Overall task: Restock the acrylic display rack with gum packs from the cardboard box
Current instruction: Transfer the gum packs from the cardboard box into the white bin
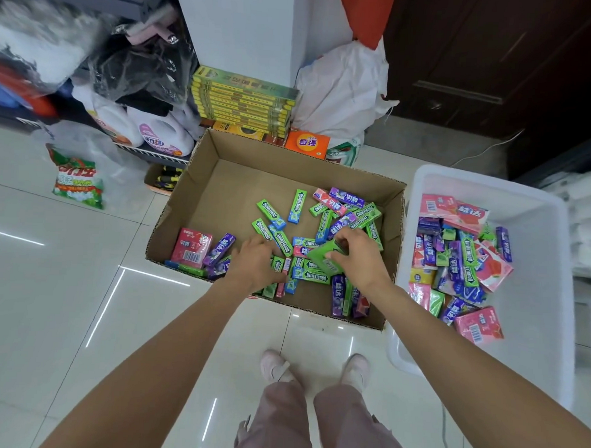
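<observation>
An open cardboard box (221, 187) stands on the tiled floor in front of me, with several loose gum packs (296, 206) in green, purple and pink scattered over its right and near part. My right hand (360, 259) is inside the box and grips a green gum box (328, 260), lifted a little above the heap. My left hand (256, 262) lies palm down on the packs at the near wall, fingers curled among them; what it holds, if anything, is hidden. No acrylic rack shows in this view.
A white plastic bin (535, 332) with several gum packs stands right of the box. Behind it are stacked yellow-green cartons (245, 101), an orange box (307, 143), detergent bottles (163, 132) and a white sack (342, 91). A snack bag (78, 179) lies at left. My feet (316, 368) are at the box's near side.
</observation>
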